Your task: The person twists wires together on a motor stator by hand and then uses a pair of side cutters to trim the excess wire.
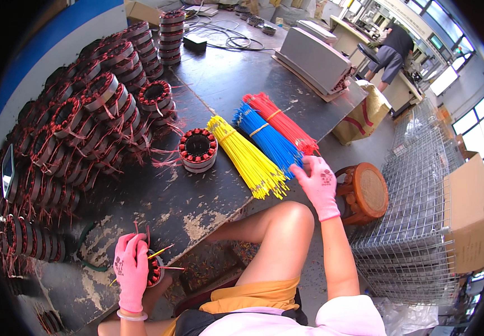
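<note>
My left hand (131, 267), in a pink glove, is closed on a stator (153, 272) with red windings at the table's near edge. A yellow wire (161, 251) and thin reddish leads stick out beside its fingers. My right hand (318, 185), also gloved in pink, is at the near end of a bundle of blue wires (270, 137); its thumb and fingers look apart. A bundle of yellow wires (246, 155) lies to the left of the blue one, a bundle of red wires (280, 120) to the right. Another stator (198, 150) stands left of the yellow bundle.
Many stators (93, 112) are piled along the table's (197, 201) left side. Grey-white boxes (315, 59) stand at the far right. Beside the table are a wooden stool (365, 193), a paper bag (362, 115), wire mesh cages (404, 224) and a carton (470, 213). A person (393, 50) bends at machines behind.
</note>
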The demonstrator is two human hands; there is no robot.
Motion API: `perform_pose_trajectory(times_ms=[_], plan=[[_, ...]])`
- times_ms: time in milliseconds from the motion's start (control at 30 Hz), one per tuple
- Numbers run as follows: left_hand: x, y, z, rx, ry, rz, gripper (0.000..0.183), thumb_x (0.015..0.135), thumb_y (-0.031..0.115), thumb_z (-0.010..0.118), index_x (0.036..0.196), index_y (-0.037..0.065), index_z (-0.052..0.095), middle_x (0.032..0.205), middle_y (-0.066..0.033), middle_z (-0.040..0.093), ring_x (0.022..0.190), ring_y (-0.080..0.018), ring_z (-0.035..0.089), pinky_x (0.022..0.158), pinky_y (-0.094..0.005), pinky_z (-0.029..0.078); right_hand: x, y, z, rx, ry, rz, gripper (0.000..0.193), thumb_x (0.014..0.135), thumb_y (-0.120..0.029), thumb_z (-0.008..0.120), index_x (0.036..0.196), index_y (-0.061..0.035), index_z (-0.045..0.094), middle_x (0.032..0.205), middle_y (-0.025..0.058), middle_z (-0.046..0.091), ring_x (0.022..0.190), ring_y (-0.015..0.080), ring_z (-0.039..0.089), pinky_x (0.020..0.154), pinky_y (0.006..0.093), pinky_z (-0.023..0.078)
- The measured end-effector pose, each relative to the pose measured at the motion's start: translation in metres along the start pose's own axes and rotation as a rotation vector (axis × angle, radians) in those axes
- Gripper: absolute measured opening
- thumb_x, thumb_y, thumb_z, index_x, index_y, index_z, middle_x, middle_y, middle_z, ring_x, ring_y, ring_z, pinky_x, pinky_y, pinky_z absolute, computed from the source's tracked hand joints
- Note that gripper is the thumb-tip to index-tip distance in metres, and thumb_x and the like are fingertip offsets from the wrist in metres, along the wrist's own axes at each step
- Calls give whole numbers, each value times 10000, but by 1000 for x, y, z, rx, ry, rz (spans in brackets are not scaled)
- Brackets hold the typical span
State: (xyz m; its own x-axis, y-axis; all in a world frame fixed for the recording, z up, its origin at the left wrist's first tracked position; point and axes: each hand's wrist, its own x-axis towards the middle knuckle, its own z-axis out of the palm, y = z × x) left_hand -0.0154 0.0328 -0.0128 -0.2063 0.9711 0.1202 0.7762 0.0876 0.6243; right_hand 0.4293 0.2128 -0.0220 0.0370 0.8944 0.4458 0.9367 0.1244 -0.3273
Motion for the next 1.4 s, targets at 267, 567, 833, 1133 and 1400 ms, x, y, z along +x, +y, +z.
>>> perform_pose_trajectory(times_ms=[267,567,833,1133,1400], plan=[[2,-5,-1,14,-6,47,189,989,101,592,1127,8,683,1141,-124,644,1027,-320,631,900,-393,506,15,-12,-2,270,-190,322,197,931,-258,712,953,-63,705,925,103,705,859,267,706,775,387,539],[12,-6,-5,-6,-37,138,188,939,123,648,1093,38,714,1096,-131,668,1023,-343,646,896,-426,521,18,1,-5,271,-196,228,135,895,-182,709,956,-62,728,925,118,715,860,264,704,789,395,544],[8,-4,-6,54,133,246,267,908,101,696,1168,41,693,1195,-132,665,1080,-348,636,943,-437,514,-15,-16,-74,413,140,272,51,903,-67,710,901,-22,688,772,15,642,608,67,599,540,236,472],[9,104,-57,471,351,963,242,787,202,802,1007,124,736,1001,-38,691,985,-258,684,947,-501,572,-65,-232,-77,1093,-458,-321,174,779,19,788,943,-30,761,792,73,656,722,147,624,609,262,462],[-19,28,-29,63,399,227,313,803,10,794,1102,81,738,1023,-109,643,894,-299,662,731,-382,561,-68,-257,53,832,-1089,-234,327,961,-307,655,1094,-20,739,904,160,717,797,258,709,749,365,538]])
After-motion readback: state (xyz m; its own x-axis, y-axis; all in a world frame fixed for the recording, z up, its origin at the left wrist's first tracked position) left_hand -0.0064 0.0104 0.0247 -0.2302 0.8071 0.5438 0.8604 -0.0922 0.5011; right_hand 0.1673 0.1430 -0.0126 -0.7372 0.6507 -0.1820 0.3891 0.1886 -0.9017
